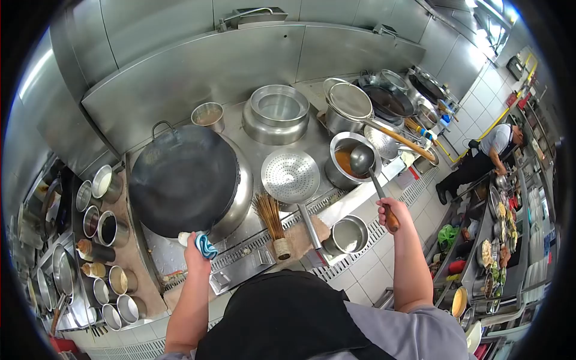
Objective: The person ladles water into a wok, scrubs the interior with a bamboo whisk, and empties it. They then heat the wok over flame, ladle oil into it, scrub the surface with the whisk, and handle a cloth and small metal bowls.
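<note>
Left hand (pixel 195 257) is clasping a cloth (pixel 206 246) at the wok (pixel 185 180); right hand (pixel 393 214) is gripping a ladle (pixel 362 159). Right of the wok, a pot (pixel 337 176) is holding brown liquid (pixel 342 157).

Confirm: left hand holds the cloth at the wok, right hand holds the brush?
Wrong tool: the head view shows the right hand holding the ladle; the brush is in neither hand. The left hand does hold the cloth at the wok.

The left hand (pixel 195 258) and striped cloth (pixel 207 247) cover part of the near rim of the wok (pixel 183 180); the ladle (pixel 362 160) hides some brown liquid (pixel 342 161). At right, what the co-worker (pixel 497 141) handles is too small to tell.
</note>
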`<state>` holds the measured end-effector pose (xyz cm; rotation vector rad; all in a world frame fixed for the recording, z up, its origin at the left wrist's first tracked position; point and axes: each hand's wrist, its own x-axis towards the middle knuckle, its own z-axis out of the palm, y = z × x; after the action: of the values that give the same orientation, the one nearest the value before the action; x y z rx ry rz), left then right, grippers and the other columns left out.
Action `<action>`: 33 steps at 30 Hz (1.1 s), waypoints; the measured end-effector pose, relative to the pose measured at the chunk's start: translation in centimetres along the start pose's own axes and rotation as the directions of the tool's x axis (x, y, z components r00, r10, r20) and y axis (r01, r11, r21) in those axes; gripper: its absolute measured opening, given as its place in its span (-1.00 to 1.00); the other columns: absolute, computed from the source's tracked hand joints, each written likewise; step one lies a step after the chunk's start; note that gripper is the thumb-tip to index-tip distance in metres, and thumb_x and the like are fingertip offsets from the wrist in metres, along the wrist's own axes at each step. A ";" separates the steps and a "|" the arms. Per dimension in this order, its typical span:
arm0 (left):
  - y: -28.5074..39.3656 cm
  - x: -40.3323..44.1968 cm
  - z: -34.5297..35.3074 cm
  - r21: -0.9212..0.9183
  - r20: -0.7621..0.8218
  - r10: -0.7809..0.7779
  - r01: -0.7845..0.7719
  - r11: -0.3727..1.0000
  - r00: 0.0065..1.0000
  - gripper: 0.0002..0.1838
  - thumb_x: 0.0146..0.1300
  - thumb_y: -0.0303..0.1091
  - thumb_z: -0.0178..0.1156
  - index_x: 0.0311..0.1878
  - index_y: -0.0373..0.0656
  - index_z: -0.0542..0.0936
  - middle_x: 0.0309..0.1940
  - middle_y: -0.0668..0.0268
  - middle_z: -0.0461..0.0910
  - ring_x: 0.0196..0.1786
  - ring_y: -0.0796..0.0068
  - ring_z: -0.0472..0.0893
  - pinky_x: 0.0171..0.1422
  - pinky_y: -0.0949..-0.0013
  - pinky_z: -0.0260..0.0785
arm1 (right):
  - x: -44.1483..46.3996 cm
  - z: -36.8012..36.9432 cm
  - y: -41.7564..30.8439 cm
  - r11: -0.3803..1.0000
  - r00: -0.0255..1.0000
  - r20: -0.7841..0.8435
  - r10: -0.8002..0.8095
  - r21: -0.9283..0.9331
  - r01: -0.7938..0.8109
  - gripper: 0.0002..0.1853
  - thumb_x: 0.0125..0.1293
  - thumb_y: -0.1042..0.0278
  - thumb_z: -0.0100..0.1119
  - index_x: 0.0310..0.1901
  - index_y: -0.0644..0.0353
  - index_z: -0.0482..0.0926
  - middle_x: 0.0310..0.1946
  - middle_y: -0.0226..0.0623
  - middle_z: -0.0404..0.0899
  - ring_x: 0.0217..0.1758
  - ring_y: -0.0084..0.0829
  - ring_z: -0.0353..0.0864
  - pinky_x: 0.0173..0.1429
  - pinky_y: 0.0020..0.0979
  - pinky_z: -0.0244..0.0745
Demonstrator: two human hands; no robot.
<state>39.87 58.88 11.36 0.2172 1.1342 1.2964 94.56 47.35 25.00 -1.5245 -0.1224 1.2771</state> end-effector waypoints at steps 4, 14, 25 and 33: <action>-1.0 -0.3 -0.7 0.046 -0.036 0.025 -0.024 0.999 0.999 -0.79 0.33 -0.13 0.17 -0.23 -0.05 0.51 -0.49 0.45 0.50 -0.47 0.56 0.54 -0.42 0.38 0.42 | 2.1 -0.4 -0.2 1.000 1.000 -0.017 0.024 -0.015 -0.024 -0.81 0.37 0.29 0.00 -0.28 0.26 0.43 -0.60 -0.37 0.41 -0.67 -0.47 0.35 -0.60 -0.43 0.28; -1.3 -0.6 -1.2 0.086 -0.072 0.073 -0.067 0.994 0.995 -0.79 0.34 -0.16 0.16 -0.20 -0.09 0.50 -0.48 0.41 0.50 -0.47 0.54 0.54 -0.44 0.38 0.42 | 5.8 0.7 -0.5 0.987 0.995 0.031 0.098 0.125 -0.101 -0.78 0.39 0.26 -0.03 -0.24 0.27 0.40 -0.61 -0.43 0.38 -0.64 -0.53 0.32 -0.56 -0.52 0.27; -1.8 -0.6 -1.4 0.087 -0.057 0.127 -0.122 0.989 0.990 -0.74 0.33 -0.16 0.17 -0.09 -0.15 0.52 -0.39 0.41 0.54 -0.40 0.54 0.57 -0.38 0.39 0.44 | 8.5 2.3 0.8 0.876 0.979 0.203 0.012 0.470 -0.108 -0.74 0.27 0.32 0.04 -0.24 0.42 0.42 -0.62 -0.48 0.41 -0.65 -0.60 0.36 -0.58 -0.55 0.22; -2.1 0.3 -1.8 0.101 -0.051 0.176 -0.170 0.980 0.983 -0.72 0.34 -0.11 0.17 -0.10 -0.12 0.51 -0.39 0.42 0.54 -0.39 0.57 0.56 -0.33 0.41 0.44 | 8.4 2.1 0.7 0.705 0.946 0.290 -0.146 0.701 -0.106 -0.59 0.18 0.44 0.15 -0.06 0.59 0.31 -0.61 -0.46 0.41 -0.64 -0.59 0.36 -0.58 -0.55 0.19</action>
<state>39.82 57.60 8.91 0.3576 1.2519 1.4097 96.08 53.91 19.55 -0.6281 0.1389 1.3347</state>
